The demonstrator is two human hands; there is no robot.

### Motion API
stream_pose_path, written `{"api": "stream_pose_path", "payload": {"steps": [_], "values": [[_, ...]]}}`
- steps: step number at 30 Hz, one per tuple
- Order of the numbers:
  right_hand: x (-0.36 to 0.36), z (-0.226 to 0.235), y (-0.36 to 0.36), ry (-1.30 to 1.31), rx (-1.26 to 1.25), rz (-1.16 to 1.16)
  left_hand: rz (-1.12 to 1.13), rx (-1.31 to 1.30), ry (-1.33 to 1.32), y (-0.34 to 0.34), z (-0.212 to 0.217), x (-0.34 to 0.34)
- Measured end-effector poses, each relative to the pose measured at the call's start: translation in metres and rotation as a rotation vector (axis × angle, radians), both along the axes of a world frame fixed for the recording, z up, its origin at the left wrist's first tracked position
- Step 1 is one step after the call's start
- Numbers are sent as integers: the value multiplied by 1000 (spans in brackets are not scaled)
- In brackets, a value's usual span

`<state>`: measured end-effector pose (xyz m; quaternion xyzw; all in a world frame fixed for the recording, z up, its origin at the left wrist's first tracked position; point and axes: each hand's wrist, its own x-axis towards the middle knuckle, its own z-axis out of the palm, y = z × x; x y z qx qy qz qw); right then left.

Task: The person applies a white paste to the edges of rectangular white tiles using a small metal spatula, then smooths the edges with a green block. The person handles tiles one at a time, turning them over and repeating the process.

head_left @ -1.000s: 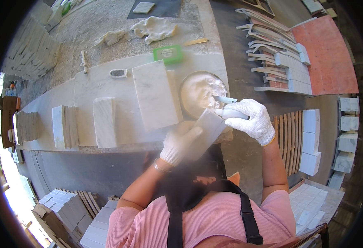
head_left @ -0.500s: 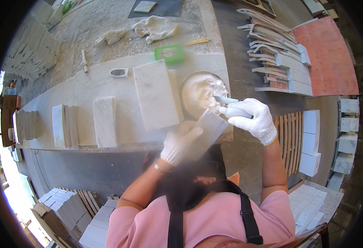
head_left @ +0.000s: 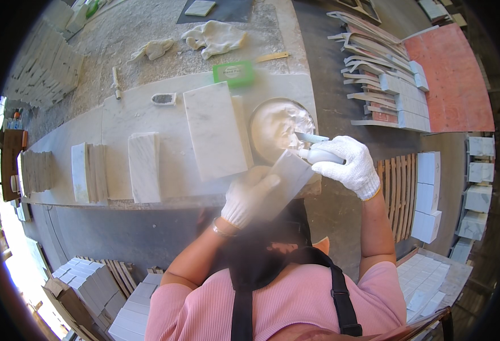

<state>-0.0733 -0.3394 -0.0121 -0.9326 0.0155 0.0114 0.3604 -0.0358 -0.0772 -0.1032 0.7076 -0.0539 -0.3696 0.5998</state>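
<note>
My left hand, in a white knit glove, grips a long pale marble tile and holds it tilted, one end up near the bowl. My gloved right hand is closed around a small white squeeze bottle, its nozzle at the raised end of the tile. A pale grey-blue flat tool sticks out over the bowl just above the bottle; whether my right fingers touch it I cannot tell. The round bowl holds white paste or powder.
Left of the bowl, a large marble slab lies on other slabs. Further left are stacked tiles and upright tiles. Behind lie a green box, a cloth and a ruler. A wooden pallet stands right.
My right hand has shifted slightly left with the squeeze bottle, bringing the nozzle nearer the tile's end. The left hand and tile are almost unmoved.
</note>
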Motion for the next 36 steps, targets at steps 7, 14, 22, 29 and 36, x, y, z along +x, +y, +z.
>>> {"api": "stream_pose_path", "payload": {"steps": [7,14,22,29,36], "values": [[-1,4,0,56,52,-36,-8,6,-7,0,2,1],[21,-14,-22,46,612,-341,-15,50,-31,1,6,3],[115,-87,-59,-76,475,-388,30,-23,64,-2,3,3],[145,-110,-50,93,357,-201,-7,22,-75,-5,-8,1],[63,-27,-27,5,15,-383,45,-56,61,-5,-11,-1]]}}
